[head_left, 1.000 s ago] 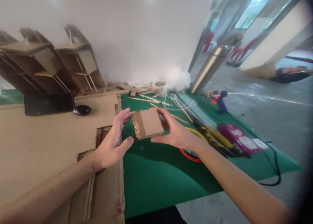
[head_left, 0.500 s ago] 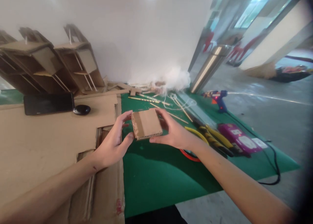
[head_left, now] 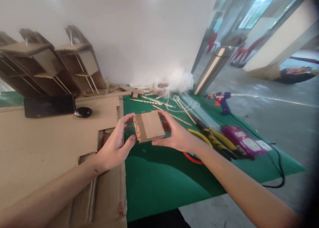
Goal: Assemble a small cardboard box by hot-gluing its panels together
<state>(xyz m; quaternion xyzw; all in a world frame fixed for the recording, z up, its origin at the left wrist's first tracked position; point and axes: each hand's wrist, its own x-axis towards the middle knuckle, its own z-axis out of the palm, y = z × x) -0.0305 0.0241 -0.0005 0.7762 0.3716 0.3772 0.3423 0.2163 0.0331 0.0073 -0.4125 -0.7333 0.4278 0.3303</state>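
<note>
A small square cardboard piece [head_left: 149, 126], several layers thick, is held above the green mat [head_left: 159, 178]. My right hand [head_left: 175, 135] grips its right side, thumb at the near edge and fingers over the far edge. At the piece's left side, my left hand [head_left: 115, 145] has its thumb and fingertips touching the left edge.
A large cut cardboard sheet [head_left: 45, 145] lies left, with a black phone [head_left: 50, 105] and a black oval object [head_left: 83, 112] on it. Cardboard shelf models [head_left: 50, 65] stand behind. Sticks [head_left: 171, 113], yellow pliers [head_left: 214, 140], a pink case [head_left: 243, 141], a blue glue gun [head_left: 223, 100] and white fluff [head_left: 179, 80] lie right.
My left hand has moved right and closed in on the cardboard piece's left edge, from apart to touching. The piece and my right hand have barely shifted.
</note>
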